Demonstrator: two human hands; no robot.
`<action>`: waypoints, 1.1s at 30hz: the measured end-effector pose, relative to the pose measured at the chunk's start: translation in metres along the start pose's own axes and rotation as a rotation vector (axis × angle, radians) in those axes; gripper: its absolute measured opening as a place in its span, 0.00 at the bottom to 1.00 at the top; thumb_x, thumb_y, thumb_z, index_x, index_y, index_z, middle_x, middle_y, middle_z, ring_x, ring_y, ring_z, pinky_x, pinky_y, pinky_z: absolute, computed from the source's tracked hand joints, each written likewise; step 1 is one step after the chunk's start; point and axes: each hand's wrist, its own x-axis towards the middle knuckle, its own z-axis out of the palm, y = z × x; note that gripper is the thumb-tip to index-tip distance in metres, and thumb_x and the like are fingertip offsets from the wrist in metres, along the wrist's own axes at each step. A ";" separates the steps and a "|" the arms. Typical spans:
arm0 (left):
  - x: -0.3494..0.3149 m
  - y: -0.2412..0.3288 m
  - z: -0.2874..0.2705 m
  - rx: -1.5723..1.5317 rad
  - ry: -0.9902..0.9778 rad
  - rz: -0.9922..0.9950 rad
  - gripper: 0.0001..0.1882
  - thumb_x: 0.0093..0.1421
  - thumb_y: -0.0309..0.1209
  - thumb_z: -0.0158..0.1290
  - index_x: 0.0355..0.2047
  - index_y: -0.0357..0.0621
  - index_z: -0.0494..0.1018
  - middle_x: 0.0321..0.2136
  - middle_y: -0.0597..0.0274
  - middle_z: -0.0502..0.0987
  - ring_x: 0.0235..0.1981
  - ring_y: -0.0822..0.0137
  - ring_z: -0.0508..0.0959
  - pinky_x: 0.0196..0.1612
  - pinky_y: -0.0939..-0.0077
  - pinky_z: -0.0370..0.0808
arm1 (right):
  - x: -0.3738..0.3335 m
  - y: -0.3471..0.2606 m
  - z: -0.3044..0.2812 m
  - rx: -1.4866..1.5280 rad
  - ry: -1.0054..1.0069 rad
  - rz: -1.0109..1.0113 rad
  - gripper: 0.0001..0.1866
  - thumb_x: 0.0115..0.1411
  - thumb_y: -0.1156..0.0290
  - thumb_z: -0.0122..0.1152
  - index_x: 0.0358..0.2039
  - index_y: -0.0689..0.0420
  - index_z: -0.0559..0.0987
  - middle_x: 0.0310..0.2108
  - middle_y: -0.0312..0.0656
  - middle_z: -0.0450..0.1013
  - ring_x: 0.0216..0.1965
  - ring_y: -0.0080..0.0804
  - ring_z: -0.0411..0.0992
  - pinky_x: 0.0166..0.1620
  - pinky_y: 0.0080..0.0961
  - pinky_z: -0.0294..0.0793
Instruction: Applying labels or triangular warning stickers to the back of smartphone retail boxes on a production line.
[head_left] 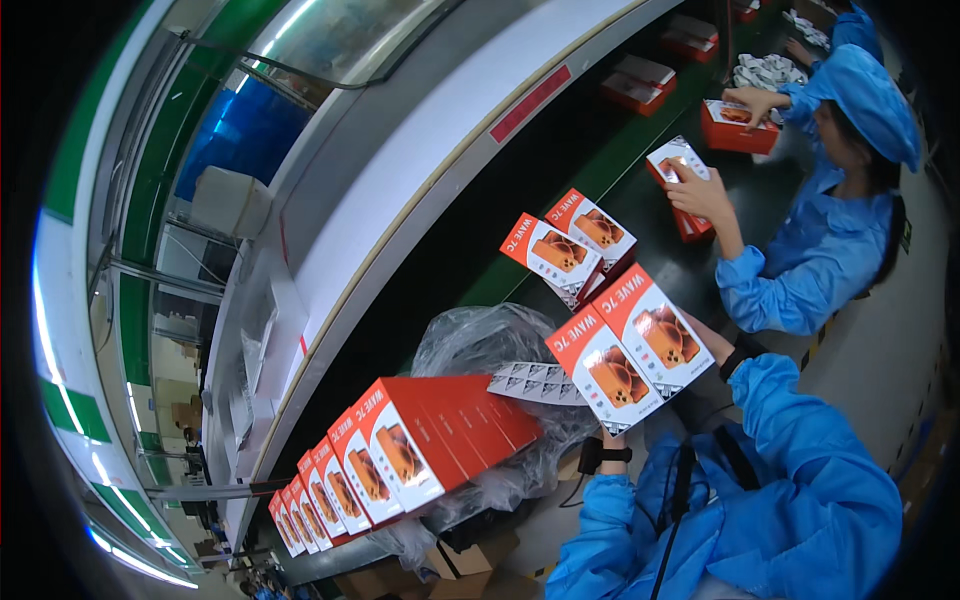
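Two red-and-white boxes are sitting in both hands, right of the box row.
The left hand and right hand are grasping this pair, which is hiding most fingers; white lettering and orange phone pictures are showing. Clear plastic is bunching behind the row; beyond it, two more boxes are standing, a co-worker handling others.
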 end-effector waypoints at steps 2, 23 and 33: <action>0.013 -0.010 -0.009 0.005 0.069 -0.062 0.20 0.64 0.34 0.42 0.53 0.36 0.61 0.49 0.56 0.67 0.49 0.63 0.70 0.47 0.72 0.72 | 0.013 -0.003 0.008 0.066 0.016 0.079 0.31 0.65 0.61 0.45 0.64 0.55 0.50 0.62 0.42 0.53 0.61 0.28 0.55 0.62 0.26 0.55; 0.281 0.186 0.094 -0.129 -0.093 -0.250 0.28 0.59 0.43 0.32 0.50 0.36 0.65 0.46 0.50 0.72 0.45 0.52 0.74 0.49 0.59 0.72 | 0.009 0.003 -0.002 0.186 0.341 0.159 0.28 0.65 0.60 0.43 0.61 0.61 0.54 0.59 0.44 0.58 0.57 0.29 0.61 0.58 0.26 0.61; 0.297 0.163 0.138 -0.085 0.015 -0.417 0.32 0.59 0.46 0.27 0.55 0.34 0.60 0.54 0.47 0.65 0.55 0.48 0.65 0.58 0.57 0.61 | 0.015 0.007 -0.002 -0.065 0.291 0.183 0.26 0.67 0.59 0.38 0.60 0.62 0.57 0.59 0.45 0.57 0.58 0.28 0.58 0.59 0.24 0.58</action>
